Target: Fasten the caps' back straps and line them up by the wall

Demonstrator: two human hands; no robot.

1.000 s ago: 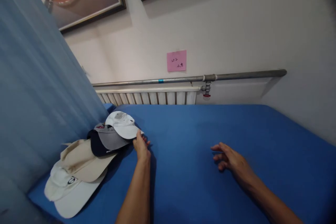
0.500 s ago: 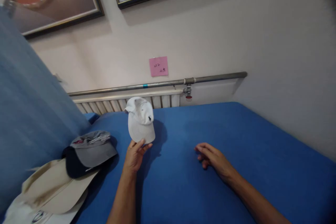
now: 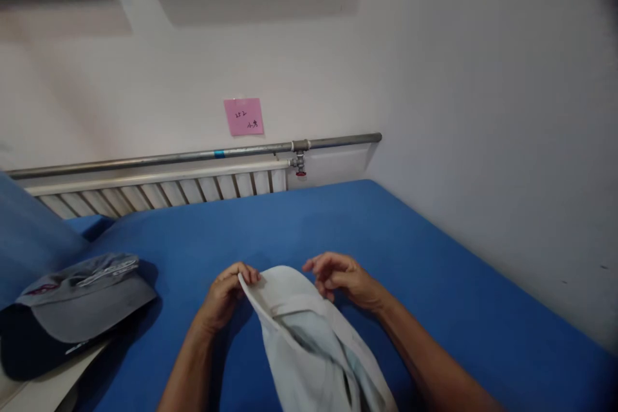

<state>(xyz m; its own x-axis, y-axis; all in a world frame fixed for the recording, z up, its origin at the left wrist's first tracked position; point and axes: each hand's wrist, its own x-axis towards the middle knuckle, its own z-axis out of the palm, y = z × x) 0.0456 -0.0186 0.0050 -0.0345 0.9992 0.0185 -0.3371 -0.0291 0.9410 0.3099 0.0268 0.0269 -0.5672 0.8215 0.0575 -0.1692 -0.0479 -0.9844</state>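
Over the near part of the worktop point(image 3: 232, 225), white cap point(image 3: 313, 341), brim pointing away from the person, inside showing. Left hand point(image 3: 224, 299) has a narrow grip, pinching the brim at its left edge. Right hand point(image 3: 347, 280) just beside the brim's other side, fingers loosely curled, holding nothing visible; contact with the fabric can't be told. Handling, judged by look: light, soft, floppy crown, stiffer brim; not slippery, not fragile. Best hold is the brim edges, one hand per side; the crown would likely fold if grabbed.

Crown runs off the bottom edge, so its back and closure are cut off. Left thumb hidden. Can't tell whether the cap rests or is lifted. Grey cap point(image 3: 91, 315) well apart at left, beige brim point(image 3: 62, 376) under it, mostly hidden.
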